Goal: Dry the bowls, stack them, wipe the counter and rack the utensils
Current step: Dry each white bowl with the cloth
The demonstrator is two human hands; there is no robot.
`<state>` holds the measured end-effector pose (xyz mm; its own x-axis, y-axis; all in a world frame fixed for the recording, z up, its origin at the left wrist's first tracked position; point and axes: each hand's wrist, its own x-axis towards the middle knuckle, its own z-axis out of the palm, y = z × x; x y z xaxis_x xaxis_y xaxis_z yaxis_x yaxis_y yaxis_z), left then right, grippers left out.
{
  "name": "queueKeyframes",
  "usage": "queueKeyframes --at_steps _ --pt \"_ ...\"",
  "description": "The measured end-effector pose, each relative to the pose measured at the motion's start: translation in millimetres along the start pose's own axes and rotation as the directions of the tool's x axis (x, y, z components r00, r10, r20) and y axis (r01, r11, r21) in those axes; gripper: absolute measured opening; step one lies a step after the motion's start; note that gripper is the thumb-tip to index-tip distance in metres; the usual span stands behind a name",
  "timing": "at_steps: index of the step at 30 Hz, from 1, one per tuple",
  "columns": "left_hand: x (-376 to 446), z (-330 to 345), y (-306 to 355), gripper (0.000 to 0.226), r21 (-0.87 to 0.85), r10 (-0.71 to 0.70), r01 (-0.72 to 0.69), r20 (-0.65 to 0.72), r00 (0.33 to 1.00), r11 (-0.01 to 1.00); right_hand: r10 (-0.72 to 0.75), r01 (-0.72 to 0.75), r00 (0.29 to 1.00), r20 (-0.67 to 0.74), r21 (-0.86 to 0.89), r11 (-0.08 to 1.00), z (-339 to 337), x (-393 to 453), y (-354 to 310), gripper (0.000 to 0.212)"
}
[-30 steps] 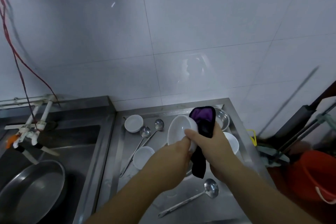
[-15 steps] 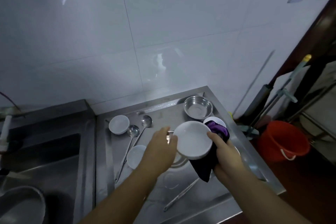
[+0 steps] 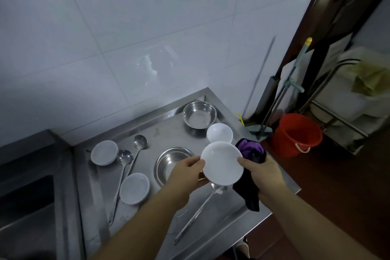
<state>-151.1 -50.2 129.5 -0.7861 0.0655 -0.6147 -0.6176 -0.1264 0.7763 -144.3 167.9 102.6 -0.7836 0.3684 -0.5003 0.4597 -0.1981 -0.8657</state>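
Note:
A white bowl (image 3: 221, 163) hovers above the steel counter (image 3: 164, 133), face up toward me. My left hand (image 3: 185, 177) grips its left rim. My right hand (image 3: 263, 173) pinches the right rim with the thumb while holding a dark purple cloth (image 3: 251, 152) bunched behind the bowl. Three more white bowls sit on the counter: one at the right (image 3: 219, 133), one at the back left (image 3: 104, 152), one nearer me (image 3: 134, 188). Two steel bowls (image 3: 199, 114) (image 3: 168, 164) rest there too. Three ladles lie flat: two at the left (image 3: 124, 158) (image 3: 140, 141), one under the held bowl (image 3: 198, 215).
A sink basin (image 3: 25, 207) lies at the left. Past the counter's right edge stand a red bucket (image 3: 297, 133), mop handles (image 3: 293, 76) and a metal frame with white bags. A tiled wall backs the counter.
The bowl has turned from tilted upright to face up and dropped lower to the right. The cloth has moved from inside the bowl to behind it. My view has swung to the right.

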Motion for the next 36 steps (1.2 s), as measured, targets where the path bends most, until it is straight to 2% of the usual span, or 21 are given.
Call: queueKeyframes --at_steps 2,5,12,18,21,25,29,31,34,36 --pt "8.9 18.1 -0.8 0.014 -0.024 -0.027 0.027 0.008 1.000 0.999 -0.048 0.043 0.998 -0.046 -0.101 0.994 -13.0 14.5 -3.0 0.035" --pt "25.8 49.9 -2.9 0.015 -0.051 -0.068 0.067 -0.012 0.998 0.996 -0.070 0.062 0.996 -0.054 -0.133 0.989 -33.7 41.2 -7.7 0.031" --pt "66.3 113.6 -21.1 0.014 -0.095 -0.184 0.173 -0.122 0.975 0.980 0.123 -0.121 0.992 0.013 -0.094 0.988 -79.3 107.5 -6.5 0.020" --pt "93.8 139.7 -51.7 0.015 -0.056 -0.248 0.242 -0.210 0.946 0.969 0.135 -0.106 0.989 0.059 -0.352 0.930 -104.9 154.3 9.2 0.043" --pt "108.0 146.7 -70.4 0.025 -0.099 -0.301 0.285 -0.240 0.923 0.953 0.115 -0.067 0.990 0.077 -0.460 0.886 -109.1 166.2 19.2 0.043" --pt "128.3 146.8 -90.5 0.025 -0.035 -0.290 0.293 -0.301 0.908 0.955 0.061 -0.013 0.996 0.069 -0.554 0.833 -107.6 176.2 30.6 0.045" --pt "152.5 138.8 -98.7 0.022 0.078 -0.247 0.300 -0.394 0.885 0.951 0.032 0.035 0.994 0.101 -0.591 0.806 -88.0 188.3 34.3 0.035" --pt "163.2 136.7 -100.6 0.013 0.140 -0.223 0.314 -0.448 0.866 0.939 0.009 0.059 0.994 0.105 -0.624 0.779 -76.0 195.1 34.6 0.023" --pt "175.9 134.9 -106.7 0.012 0.150 -0.209 0.318 -0.488 0.847 0.936 0.010 0.070 0.993 0.114 -0.673 0.736 -62.8 205.1 40.2 0.012" --pt "183.5 133.6 -111.8 0.014 0.161 -0.200 0.317 -0.498 0.844 0.935 0.020 0.056 0.995 0.101 -0.695 0.717 -57.7 210.4 46.1 0.013"
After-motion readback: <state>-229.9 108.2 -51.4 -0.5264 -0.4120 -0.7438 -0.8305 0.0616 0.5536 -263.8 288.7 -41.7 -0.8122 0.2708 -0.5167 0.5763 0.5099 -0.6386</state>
